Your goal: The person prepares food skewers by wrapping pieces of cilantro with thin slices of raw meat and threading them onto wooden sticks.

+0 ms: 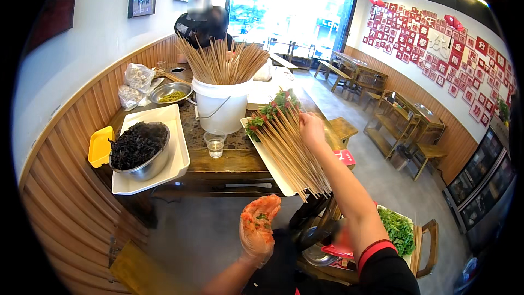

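In my left hand (pixel 255 247), inside a clear plastic glove, lies a reddish piece of marinated meat (pixel 261 212) with green bits. It is held low in front of me, short of the table edge. My right hand (pixel 312 130) reaches forward with curled fingers at the right side of a row of wooden skewers (pixel 292 155). Its fingertips are partly hidden. Those skewers lie side by side on a white tray (pixel 274 176), handles toward me, with green leaves and red pieces (pixel 275 110) at their far ends.
A white bucket (pixel 220 108) full of upright skewers stands beyond a plastic cup (pixel 215 145). At left, a steel bowl of black fungus (pixel 141 146) sits on a tray near a yellow container (pixel 101 146). Green leaves (pixel 396 229) lie at lower right. Another person (pixel 202 24) is across the table.
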A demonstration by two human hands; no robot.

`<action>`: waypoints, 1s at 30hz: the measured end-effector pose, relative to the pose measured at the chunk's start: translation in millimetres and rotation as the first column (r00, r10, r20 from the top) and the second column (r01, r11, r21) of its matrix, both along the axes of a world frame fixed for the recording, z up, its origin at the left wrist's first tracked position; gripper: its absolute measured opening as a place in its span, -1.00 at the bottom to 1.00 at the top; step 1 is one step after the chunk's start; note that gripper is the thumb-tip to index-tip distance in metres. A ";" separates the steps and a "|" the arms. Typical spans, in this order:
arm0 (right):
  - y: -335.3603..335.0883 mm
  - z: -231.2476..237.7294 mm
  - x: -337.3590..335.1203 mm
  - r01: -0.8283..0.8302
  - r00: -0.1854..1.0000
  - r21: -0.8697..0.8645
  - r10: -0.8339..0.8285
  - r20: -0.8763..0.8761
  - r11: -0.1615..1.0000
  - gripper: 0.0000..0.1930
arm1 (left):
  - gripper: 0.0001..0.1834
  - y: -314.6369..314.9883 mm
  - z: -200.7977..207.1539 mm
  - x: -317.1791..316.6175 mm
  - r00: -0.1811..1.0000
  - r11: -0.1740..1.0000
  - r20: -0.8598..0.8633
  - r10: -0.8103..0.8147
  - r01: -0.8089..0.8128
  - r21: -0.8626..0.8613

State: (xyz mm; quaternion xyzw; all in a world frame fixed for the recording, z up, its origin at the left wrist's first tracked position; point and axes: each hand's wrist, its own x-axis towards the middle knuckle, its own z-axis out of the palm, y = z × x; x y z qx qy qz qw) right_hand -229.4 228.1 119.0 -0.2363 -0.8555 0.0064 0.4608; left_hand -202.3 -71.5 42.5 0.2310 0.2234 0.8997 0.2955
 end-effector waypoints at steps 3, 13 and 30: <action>-6.6 -18.3 -7.5 0.026 0.998 -0.025 -0.025 0.064 0.999 -0.93 | -0.38 -0.8 -7.3 -3.4 1.000 1.000 -0.010 0.015 -0.015 -0.016; -15.2 -25.8 -1.6 0.069 0.983 0.080 -0.082 0.167 0.994 -0.85 | -0.38 1.3 -11.4 -3.7 0.999 0.999 0.033 -0.032 0.032 0.005; -44.0 17.2 48.1 0.027 1.000 0.106 -0.028 0.011 0.994 -0.88 | -0.39 -1.4 -5.9 14.7 0.998 0.997 0.011 -0.066 0.065 0.042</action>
